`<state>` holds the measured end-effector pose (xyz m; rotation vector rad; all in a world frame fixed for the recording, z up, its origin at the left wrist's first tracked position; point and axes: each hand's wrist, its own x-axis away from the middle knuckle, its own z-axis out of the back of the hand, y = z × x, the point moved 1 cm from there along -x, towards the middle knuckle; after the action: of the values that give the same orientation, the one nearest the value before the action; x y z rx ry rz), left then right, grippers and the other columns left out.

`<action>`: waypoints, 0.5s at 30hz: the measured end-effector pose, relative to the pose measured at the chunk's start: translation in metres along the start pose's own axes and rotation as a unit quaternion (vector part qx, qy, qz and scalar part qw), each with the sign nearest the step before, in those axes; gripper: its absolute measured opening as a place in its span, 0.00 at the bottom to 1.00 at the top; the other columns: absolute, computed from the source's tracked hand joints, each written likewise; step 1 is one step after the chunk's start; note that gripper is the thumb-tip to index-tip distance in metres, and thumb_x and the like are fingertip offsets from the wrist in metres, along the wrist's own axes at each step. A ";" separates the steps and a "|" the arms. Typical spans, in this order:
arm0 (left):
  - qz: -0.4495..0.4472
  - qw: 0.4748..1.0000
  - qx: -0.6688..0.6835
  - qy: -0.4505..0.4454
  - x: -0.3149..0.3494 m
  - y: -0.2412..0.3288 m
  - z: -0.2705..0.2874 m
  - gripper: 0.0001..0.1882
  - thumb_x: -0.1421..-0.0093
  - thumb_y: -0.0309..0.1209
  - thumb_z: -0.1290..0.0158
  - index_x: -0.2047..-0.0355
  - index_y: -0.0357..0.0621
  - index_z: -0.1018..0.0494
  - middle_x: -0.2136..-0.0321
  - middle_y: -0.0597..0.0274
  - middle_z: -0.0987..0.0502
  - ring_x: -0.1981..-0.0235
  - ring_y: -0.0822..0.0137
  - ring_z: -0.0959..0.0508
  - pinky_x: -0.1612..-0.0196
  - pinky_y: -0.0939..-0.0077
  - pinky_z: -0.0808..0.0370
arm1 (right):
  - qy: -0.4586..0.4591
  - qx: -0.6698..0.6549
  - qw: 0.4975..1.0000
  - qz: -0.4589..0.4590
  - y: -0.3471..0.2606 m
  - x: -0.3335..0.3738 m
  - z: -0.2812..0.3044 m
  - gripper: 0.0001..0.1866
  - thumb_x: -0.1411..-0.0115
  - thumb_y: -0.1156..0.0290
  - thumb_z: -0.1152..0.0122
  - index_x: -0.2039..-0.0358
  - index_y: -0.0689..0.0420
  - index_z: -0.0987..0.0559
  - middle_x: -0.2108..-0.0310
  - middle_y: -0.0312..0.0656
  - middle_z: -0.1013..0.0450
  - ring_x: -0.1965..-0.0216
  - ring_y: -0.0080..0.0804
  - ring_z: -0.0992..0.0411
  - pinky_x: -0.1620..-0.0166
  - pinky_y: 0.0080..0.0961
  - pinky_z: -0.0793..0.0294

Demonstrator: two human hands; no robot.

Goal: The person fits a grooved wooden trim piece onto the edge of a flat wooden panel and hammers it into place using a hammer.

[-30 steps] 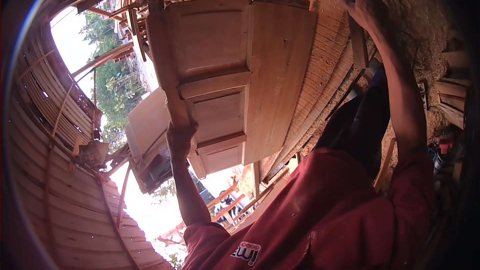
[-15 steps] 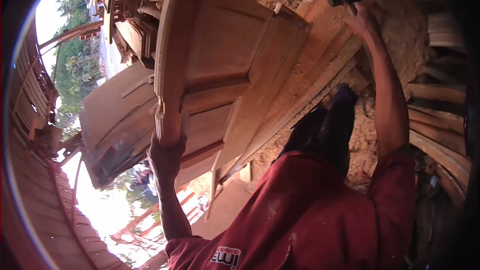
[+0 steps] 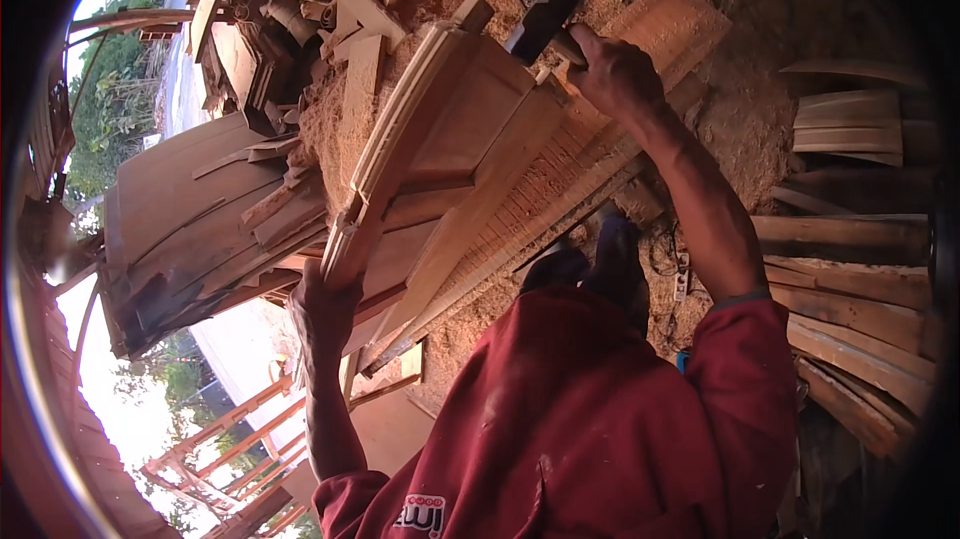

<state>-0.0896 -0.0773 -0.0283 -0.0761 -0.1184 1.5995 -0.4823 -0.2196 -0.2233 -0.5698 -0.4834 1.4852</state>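
Big panelled wooden door (image 3: 470, 169) stands tilted on its edge over the sawdust-covered floor (image 3: 740, 109), leaning away from the person, likely propped that way so the upper end is in reach for striking. Behind it, a stack of flat wooden panels (image 3: 190, 219) and a heap of offcuts (image 3: 330, 9) sit at upper left; loose planks (image 3: 850, 269) lie on the right, well apart from the door.

Left hand (image 3: 322, 301) grips the door's moulded side rail (image 3: 385, 154) at its lower end, fingers wrapped tight around the edge, probably steadying the door so it doesn't slide or tip. Red sleeves and torso fill the bottom of the view.

Right hand (image 3: 615, 74) is up at the door's far end, fingers closed in a fist round the handle of a hammer (image 3: 540, 24). Dark hammer head sits just beside the top corner of the door frame; can't tell if it touches the wood.
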 end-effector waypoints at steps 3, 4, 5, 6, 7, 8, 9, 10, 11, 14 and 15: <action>0.020 0.999 0.027 0.002 0.016 0.001 0.002 0.20 0.47 0.40 0.31 0.67 0.43 0.30 0.77 0.46 0.20 0.76 0.46 0.18 0.72 0.55 0.22 | -0.008 0.001 1.000 0.001 0.002 0.000 0.016 0.19 0.42 0.66 0.34 0.49 0.49 0.24 0.62 0.50 0.19 0.59 0.56 0.21 0.58 0.48 0.22; 0.054 0.997 0.052 -0.004 0.022 -0.001 -0.001 0.19 0.46 0.39 0.32 0.66 0.43 0.29 0.76 0.48 0.19 0.76 0.48 0.17 0.72 0.56 0.21 | -0.004 -0.011 1.000 -0.008 0.003 -0.007 0.015 0.20 0.42 0.67 0.35 0.48 0.48 0.24 0.61 0.50 0.19 0.59 0.57 0.22 0.58 0.48 0.23; 0.059 0.996 0.066 -0.024 0.030 -0.009 -0.004 0.19 0.46 0.37 0.32 0.65 0.42 0.29 0.77 0.49 0.19 0.76 0.50 0.17 0.72 0.58 0.21 | 0.002 -0.016 0.999 -0.046 0.017 -0.019 0.007 0.22 0.42 0.72 0.38 0.45 0.49 0.24 0.57 0.51 0.20 0.54 0.54 0.22 0.55 0.44 0.22; 0.052 0.994 0.081 -0.043 0.031 -0.014 -0.007 0.18 0.46 0.36 0.33 0.63 0.40 0.29 0.77 0.51 0.19 0.76 0.51 0.18 0.71 0.59 0.21 | 0.063 -0.137 0.988 0.014 0.048 -0.026 -0.005 0.24 0.38 0.66 0.42 0.41 0.48 0.26 0.60 0.55 0.20 0.57 0.57 0.22 0.55 0.49 0.23; 0.062 0.993 0.073 -0.075 0.029 -0.007 0.001 0.20 0.48 0.37 0.31 0.64 0.41 0.29 0.78 0.51 0.19 0.76 0.52 0.17 0.71 0.59 0.21 | 0.122 -0.128 0.984 0.016 0.045 -0.023 0.001 0.24 0.38 0.65 0.42 0.40 0.50 0.26 0.57 0.57 0.21 0.55 0.58 0.22 0.55 0.48 0.23; 0.074 0.989 0.065 -0.107 0.028 0.000 0.010 0.22 0.50 0.37 0.29 0.64 0.42 0.29 0.78 0.52 0.20 0.75 0.52 0.17 0.71 0.59 0.21 | 0.101 -0.189 0.976 0.030 0.029 -0.016 0.015 0.25 0.38 0.64 0.40 0.40 0.52 0.26 0.55 0.59 0.22 0.55 0.58 0.23 0.55 0.48 0.23; 0.016 0.992 0.102 -0.075 0.024 0.003 0.015 0.20 0.49 0.36 0.29 0.65 0.43 0.29 0.79 0.52 0.20 0.77 0.53 0.18 0.73 0.59 0.20 | 0.020 -0.068 0.995 -0.069 0.022 -0.011 0.025 0.25 0.38 0.65 0.40 0.39 0.54 0.27 0.58 0.60 0.21 0.58 0.60 0.22 0.58 0.48 0.23; 0.033 0.989 0.106 -0.099 0.015 0.009 0.019 0.17 0.46 0.36 0.32 0.66 0.44 0.30 0.79 0.53 0.20 0.78 0.55 0.18 0.74 0.60 0.20 | 0.038 -0.002 0.998 -0.054 0.048 -0.002 0.004 0.26 0.38 0.67 0.40 0.38 0.53 0.28 0.63 0.59 0.21 0.61 0.61 0.22 0.61 0.50 0.23; -0.006 0.991 0.112 -0.074 0.017 -0.004 0.005 0.14 0.44 0.35 0.36 0.67 0.46 0.30 0.79 0.53 0.20 0.80 0.56 0.18 0.76 0.60 0.21 | 0.068 0.035 0.995 0.070 0.047 0.012 -0.014 0.25 0.39 0.67 0.39 0.41 0.49 0.27 0.68 0.57 0.21 0.64 0.62 0.22 0.63 0.52 0.24; 0.023 0.987 0.146 -0.069 0.030 -0.005 0.002 0.12 0.43 0.35 0.40 0.66 0.46 0.31 0.80 0.52 0.20 0.78 0.52 0.18 0.76 0.56 0.23 | 0.002 0.050 0.997 0.066 0.010 0.004 0.011 0.23 0.43 0.69 0.38 0.45 0.48 0.25 0.67 0.57 0.21 0.62 0.62 0.23 0.62 0.53 0.25; 0.029 0.987 0.143 -0.062 0.035 -0.006 0.002 0.12 0.44 0.36 0.40 0.66 0.46 0.31 0.80 0.51 0.21 0.78 0.50 0.19 0.75 0.53 0.24 | 0.003 0.043 0.998 0.056 0.007 0.000 0.015 0.22 0.44 0.70 0.38 0.47 0.49 0.25 0.67 0.57 0.21 0.61 0.62 0.23 0.62 0.53 0.26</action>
<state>-0.0852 -0.0420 -0.0250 0.2445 0.0172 1.6647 -0.4974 -0.2185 -0.2157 -0.5393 -0.3864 1.6020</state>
